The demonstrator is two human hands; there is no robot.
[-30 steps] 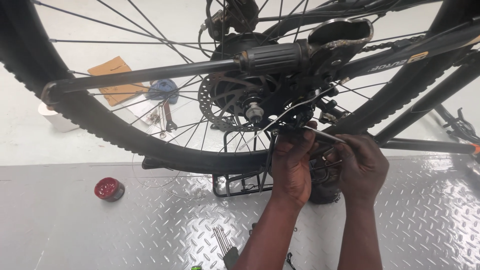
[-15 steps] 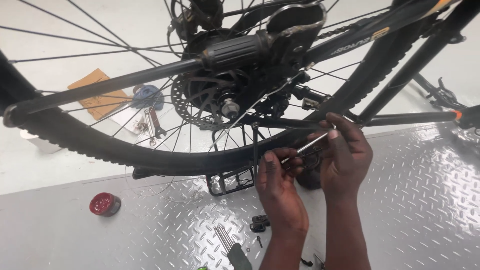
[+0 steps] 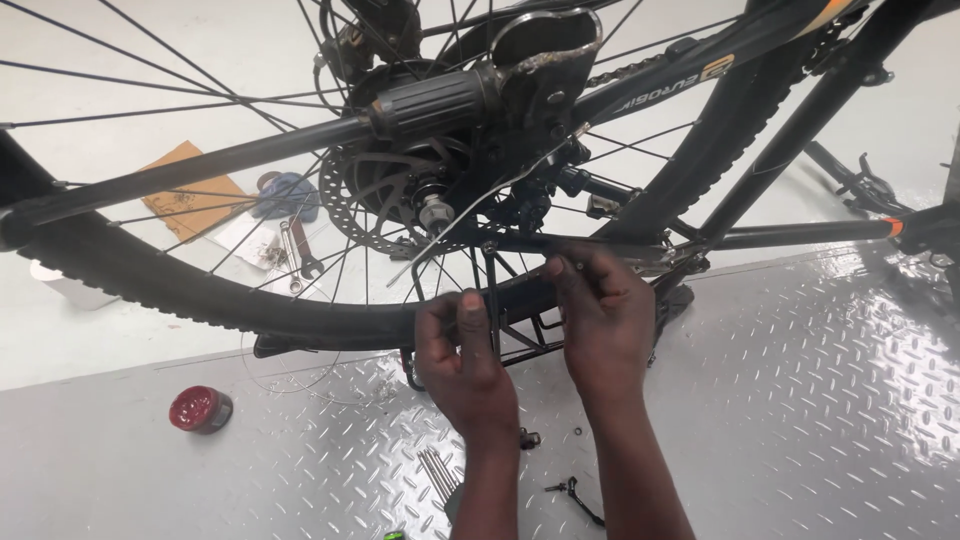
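I see both hands raised under the hub of an upturned bicycle wheel, whose black tyre sweeps across the view from the left edge. My left hand is curled narrow, its thumb and forefinger pinched on a thin black strut of the rear rack that stands upright just below the axle. My right hand sits just beside it, fingers bent inward and close together, the fingertips touching the point where the rack's upper stay meets the frame; whether it grips a small part there I cannot tell, since the fingers hide it. The 2 hands are near each other but apart.

Above them are the disc rotor and the axle nut, with a thin silver cable running slantwise down across the rotor toward the left hand. The ribbed grey cylinder lies along the chainstay above the hub.

Everything stands on a steel tread-plate floor. Toward its left edge sits a small red tin. Near the bottom edge, close to my forearms, lie a bundle of thin spokes and a small black fitting. Beyond the wheel — on the pale floor past the plate — lie a brown cardboard piece and 2 wrenches.
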